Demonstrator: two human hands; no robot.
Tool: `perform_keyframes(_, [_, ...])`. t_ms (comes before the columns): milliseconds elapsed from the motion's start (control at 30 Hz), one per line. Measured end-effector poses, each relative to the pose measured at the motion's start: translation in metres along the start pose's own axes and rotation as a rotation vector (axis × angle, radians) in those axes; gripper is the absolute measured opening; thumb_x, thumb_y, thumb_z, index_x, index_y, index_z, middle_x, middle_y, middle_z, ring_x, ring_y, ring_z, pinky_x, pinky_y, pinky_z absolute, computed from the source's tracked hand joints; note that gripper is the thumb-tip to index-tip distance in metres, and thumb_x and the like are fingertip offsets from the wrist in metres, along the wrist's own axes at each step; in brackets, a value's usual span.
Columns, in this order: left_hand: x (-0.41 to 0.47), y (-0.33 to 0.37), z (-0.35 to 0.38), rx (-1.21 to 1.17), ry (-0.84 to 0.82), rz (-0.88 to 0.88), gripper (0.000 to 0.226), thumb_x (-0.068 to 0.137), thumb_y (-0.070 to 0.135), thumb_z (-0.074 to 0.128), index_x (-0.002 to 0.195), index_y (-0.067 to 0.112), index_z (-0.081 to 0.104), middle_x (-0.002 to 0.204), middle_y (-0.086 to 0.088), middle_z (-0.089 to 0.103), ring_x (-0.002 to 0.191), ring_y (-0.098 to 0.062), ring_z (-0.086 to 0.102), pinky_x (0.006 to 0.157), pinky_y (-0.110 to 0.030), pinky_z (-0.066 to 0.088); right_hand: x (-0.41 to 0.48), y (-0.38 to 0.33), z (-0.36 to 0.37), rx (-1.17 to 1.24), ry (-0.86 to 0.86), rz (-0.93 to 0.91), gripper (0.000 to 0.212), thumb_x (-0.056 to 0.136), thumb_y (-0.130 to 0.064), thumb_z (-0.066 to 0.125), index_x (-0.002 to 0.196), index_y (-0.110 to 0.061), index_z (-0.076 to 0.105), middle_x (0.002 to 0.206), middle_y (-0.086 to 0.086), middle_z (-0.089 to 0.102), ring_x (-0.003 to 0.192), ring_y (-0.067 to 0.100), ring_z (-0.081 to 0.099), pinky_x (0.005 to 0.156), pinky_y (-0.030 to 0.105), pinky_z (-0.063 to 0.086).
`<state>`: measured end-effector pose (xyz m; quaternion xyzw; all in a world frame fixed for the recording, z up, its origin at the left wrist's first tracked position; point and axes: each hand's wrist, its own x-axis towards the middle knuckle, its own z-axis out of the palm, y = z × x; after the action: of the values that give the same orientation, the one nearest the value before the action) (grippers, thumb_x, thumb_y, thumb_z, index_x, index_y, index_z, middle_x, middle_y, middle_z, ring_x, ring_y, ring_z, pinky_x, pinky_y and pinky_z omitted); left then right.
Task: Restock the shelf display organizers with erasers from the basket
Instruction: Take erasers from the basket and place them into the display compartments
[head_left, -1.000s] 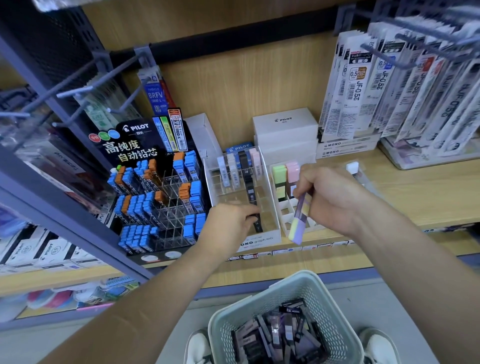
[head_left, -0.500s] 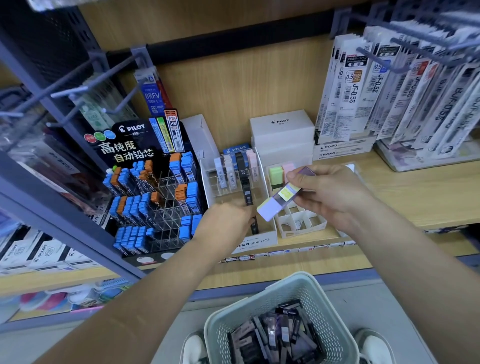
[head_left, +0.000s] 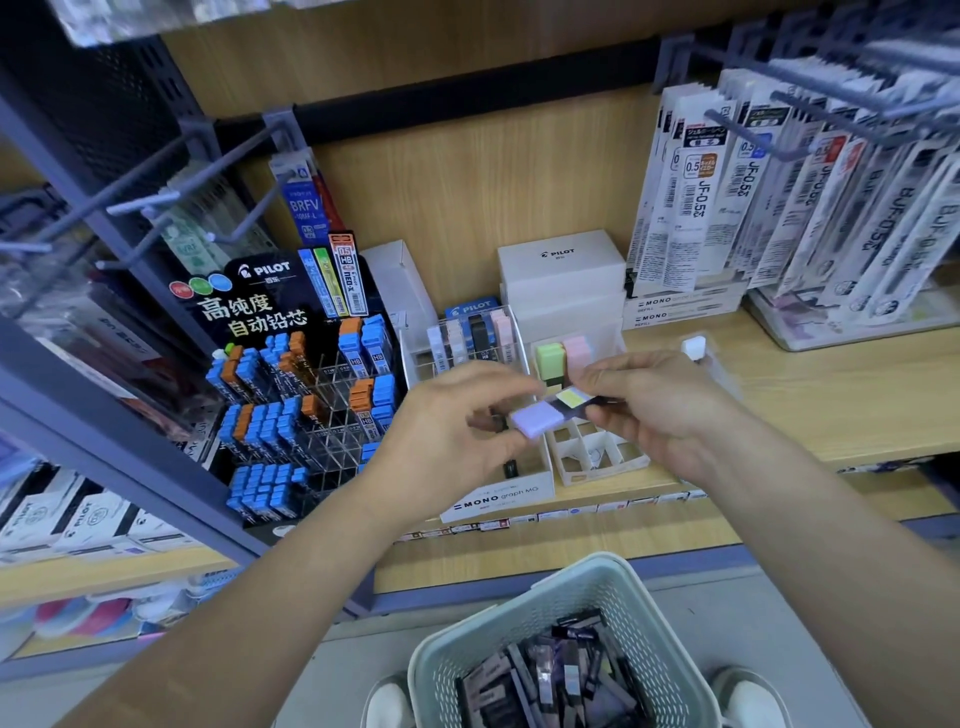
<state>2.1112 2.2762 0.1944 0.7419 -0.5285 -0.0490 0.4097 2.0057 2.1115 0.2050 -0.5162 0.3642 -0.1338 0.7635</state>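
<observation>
A purple eraser (head_left: 540, 415) with a yellow label hangs level above the shelf organizers. My right hand (head_left: 654, 405) grips its right end, and my left hand (head_left: 457, 431) pinches its left end with fingers curled round it. Behind it stands a white divided organizer (head_left: 597, 457) holding a green eraser (head_left: 549, 358) and a pink eraser (head_left: 577, 349) at its back. To the left, a clear MONO organizer (head_left: 498, 493) holds several upright items. The pale green basket (head_left: 597, 577) at the bottom holds several dark and purple erasers (head_left: 550, 675).
A black Pilot lead display (head_left: 291, 384) with blue and orange cases stands at left. White Pilot boxes (head_left: 561, 270) sit at the back. Hanging refill packs (head_left: 779, 197) on metal hooks (head_left: 810, 109) fill the upper right. My shoes (head_left: 748, 696) show beside the basket.
My right hand lifted the purple eraser from pointing down over the white organizer and turned it level. My left hand rose from the clear organizer and took the eraser's left end.
</observation>
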Motion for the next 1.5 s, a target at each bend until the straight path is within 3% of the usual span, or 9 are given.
perform_keyframes(200, [0.006,0.014,-0.002,-0.130,0.072,-0.119,0.018,0.085,0.016,0.070,0.095,0.031,0.074,0.086,0.004,0.073,0.077,-0.020,0.067,0.072,-0.041,0.056,-0.005,-0.001,-0.004,-0.102,-0.155,0.070,0.034,0.079,-0.028,0.074,0.092,0.003,0.069,0.077,0.015,0.069,0.058,0.018,0.065,0.053,0.021,0.056])
perform_keyframes(267, [0.011,0.014,-0.003,-0.200,0.084,-0.208,0.020,0.089,0.014,0.064,0.093,0.031,0.072,0.081,0.001,0.073,0.076,-0.018,0.069,0.071,-0.034,0.057,-0.008,-0.003,-0.010,-0.195,-0.248,0.071,0.042,0.071,-0.035,0.073,0.093,0.000,0.071,0.081,0.019,0.069,0.059,0.018,0.065,0.053,0.022,0.057])
perform_keyframes(467, [0.029,0.021,0.008,-0.458,0.076,-0.338,0.020,0.097,0.005,0.049,0.104,0.010,0.066,0.087,-0.009,0.070,0.074,-0.014,0.067,0.069,-0.024,0.057,-0.014,-0.007,-0.028,-0.316,-0.344,0.032,0.028,0.094,-0.027,0.058,0.102,-0.004,0.072,0.093,0.018,0.074,0.052,0.015,0.064,0.046,0.019,0.050])
perform_keyframes(567, [0.045,0.027,0.010,-0.516,0.212,-0.415,0.019,0.093,0.006,0.056,0.109,0.005,0.066,0.086,-0.014,0.070,0.062,-0.011,0.065,0.069,-0.026,0.058,-0.013,-0.007,-0.037,-0.363,-0.208,-0.039,0.020,0.098,-0.019,0.056,0.092,-0.007,0.070,0.088,0.016,0.073,0.054,0.017,0.062,0.044,0.019,0.047])
perform_keyframes(767, [0.095,0.023,0.022,-0.262,0.208,-0.377,0.019,0.092,0.011,0.061,0.109,0.011,0.069,0.094,-0.013,0.070,0.071,-0.018,0.071,0.080,-0.040,0.058,0.006,0.000,-0.062,-0.477,0.152,-0.159,0.015,0.090,0.000,0.054,0.091,-0.007,0.066,0.076,0.011,0.061,0.060,0.020,0.054,0.053,0.026,0.051])
perform_keyframes(933, [0.114,0.020,0.040,-0.071,0.180,-0.301,0.019,0.088,0.011,0.063,0.095,0.027,0.071,0.074,0.002,0.065,0.059,-0.010,0.068,0.069,-0.022,0.056,0.019,0.009,-0.064,-0.574,0.181,-0.170,0.025,0.086,-0.004,0.051,0.100,-0.019,0.065,0.076,0.006,0.060,0.069,0.025,0.057,0.079,0.049,0.055])
perform_keyframes(1133, [0.132,0.018,0.040,0.326,-0.133,-0.197,0.032,0.077,0.025,0.078,0.108,0.022,0.072,0.075,0.011,0.064,0.075,-0.005,0.059,0.066,-0.004,0.037,0.025,0.019,-0.058,-0.774,0.129,-0.256,0.033,0.092,-0.007,0.045,0.115,-0.019,0.066,0.092,0.003,0.062,0.071,0.018,0.055,0.058,0.024,0.043])
perform_keyframes(1367, [0.152,0.015,0.043,0.637,-0.303,-0.004,0.027,0.089,0.037,0.063,0.109,0.021,0.068,0.098,-0.002,0.055,0.093,-0.021,0.053,0.075,-0.028,0.039,0.028,0.021,-0.060,-0.942,0.189,-0.257,0.038,0.092,-0.006,0.051,0.128,-0.012,0.061,0.119,0.008,0.062,0.114,0.023,0.055,0.091,0.026,0.042])
perform_keyframes(1500, [0.156,0.009,0.057,0.650,-0.288,-0.064,0.024,0.084,0.036,0.068,0.101,0.019,0.066,0.094,-0.002,0.065,0.087,-0.020,0.054,0.070,-0.027,0.037,0.031,0.025,-0.061,-0.972,0.210,-0.277,0.037,0.091,-0.006,0.051,0.126,-0.013,0.062,0.118,0.007,0.066,0.109,0.023,0.059,0.088,0.026,0.044])
